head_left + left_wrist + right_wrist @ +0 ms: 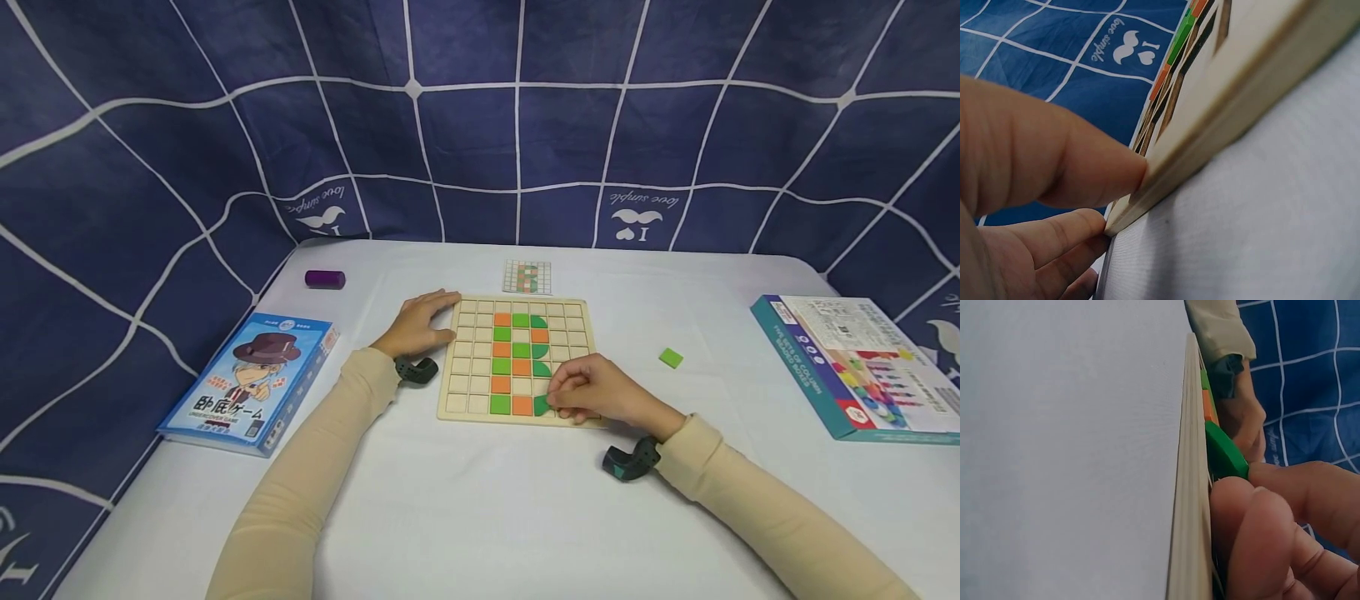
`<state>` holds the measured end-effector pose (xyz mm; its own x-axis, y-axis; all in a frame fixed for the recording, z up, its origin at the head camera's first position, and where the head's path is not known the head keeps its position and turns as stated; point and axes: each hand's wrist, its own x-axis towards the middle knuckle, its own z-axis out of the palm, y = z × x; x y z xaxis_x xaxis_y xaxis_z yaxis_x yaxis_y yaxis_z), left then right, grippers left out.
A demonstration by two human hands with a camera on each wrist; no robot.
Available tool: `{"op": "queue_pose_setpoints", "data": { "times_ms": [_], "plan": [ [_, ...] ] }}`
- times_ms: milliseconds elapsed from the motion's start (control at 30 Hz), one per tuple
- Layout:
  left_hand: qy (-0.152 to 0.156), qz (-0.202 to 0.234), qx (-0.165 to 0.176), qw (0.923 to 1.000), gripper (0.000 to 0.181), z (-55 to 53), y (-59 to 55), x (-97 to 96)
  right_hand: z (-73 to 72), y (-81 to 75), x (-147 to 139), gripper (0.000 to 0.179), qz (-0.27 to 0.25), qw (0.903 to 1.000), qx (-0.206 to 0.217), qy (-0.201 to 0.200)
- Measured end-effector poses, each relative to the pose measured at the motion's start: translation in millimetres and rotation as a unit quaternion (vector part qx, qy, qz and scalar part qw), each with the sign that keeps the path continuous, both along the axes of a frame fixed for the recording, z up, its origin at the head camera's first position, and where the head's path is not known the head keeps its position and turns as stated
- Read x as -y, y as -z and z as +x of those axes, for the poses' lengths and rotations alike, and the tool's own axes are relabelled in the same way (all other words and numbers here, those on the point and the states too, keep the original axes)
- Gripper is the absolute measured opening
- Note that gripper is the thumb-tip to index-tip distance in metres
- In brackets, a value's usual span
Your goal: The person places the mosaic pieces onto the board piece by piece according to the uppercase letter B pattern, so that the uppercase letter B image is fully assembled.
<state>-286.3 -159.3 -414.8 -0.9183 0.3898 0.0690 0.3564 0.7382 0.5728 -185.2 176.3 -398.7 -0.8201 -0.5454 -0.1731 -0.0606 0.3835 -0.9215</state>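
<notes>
A wooden grid board point(468, 387) lies on the table with orange, light green and dark green tiles filling part of its middle columns. At its lower edge my right hand point(588, 387) pinches a dark green tile point(1227, 453) with a curved side. In the right wrist view this tile is tilted, one end down by the orange tile point(1207, 405) in the bottom row. My left hand point(422, 325) rests against the board's upper left edge, its thumb point(1100, 165) touching the rim and its fingers extended along the corner.
Behind the board lies a small pattern card point(528, 277). A loose light green square tile point(671, 357) is right of the board. A blue game box point(251, 383) and a purple cylinder point(325, 279) are at left, a teal-edged box point(862, 367) at right.
</notes>
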Motion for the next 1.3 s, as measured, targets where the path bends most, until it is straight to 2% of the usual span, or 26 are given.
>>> {"op": "queue_pose_setpoints", "data": {
  "times_ms": [500, 633, 867, 967, 1067, 1200, 1300],
  "plan": [
    [-0.001, 0.000, 0.002, 1.0000, 0.074, 1.0, -1.3, -0.5, 1.0, 2.8, 1.6, 0.005, 0.038, 0.9967, -0.072, -0.005],
    [0.002, 0.003, -0.002, 1.0000, 0.074, 0.8, -0.7, -0.3, 0.3, 3.5, 0.1, 0.006, 0.027, 0.9975, -0.064, -0.008],
    [0.005, 0.002, 0.000, 1.0000, 0.074, 1.2, -1.5, 0.9, -3.9, -0.4, -9.5, 0.017, -0.033, 0.9993, -0.012, -0.016],
    [0.005, 0.002, 0.004, 1.0000, 0.074, 1.6, -2.6, 0.9, -7.9, -5.3, -17.2, 0.021, -0.054, 0.9985, -0.012, -0.002],
    [0.004, 0.002, 0.004, 1.0000, 0.074, 2.0, -3.2, 0.8, -12.6, -11.3, -29.5, 0.025, -0.064, 0.9972, -0.032, 0.020],
    [0.003, 0.001, 0.003, 1.0000, 0.074, 2.1, -3.1, 1.1, -19.8, -17.9, -50.4, 0.030, -0.058, 0.9947, -0.060, 0.059],
    [0.003, 0.001, 0.002, 1.0000, 0.075, 1.4, -1.8, 1.7, -25.6, -20.4, -66.9, 0.032, -0.050, 0.9926, -0.064, 0.090]
  ]
}}
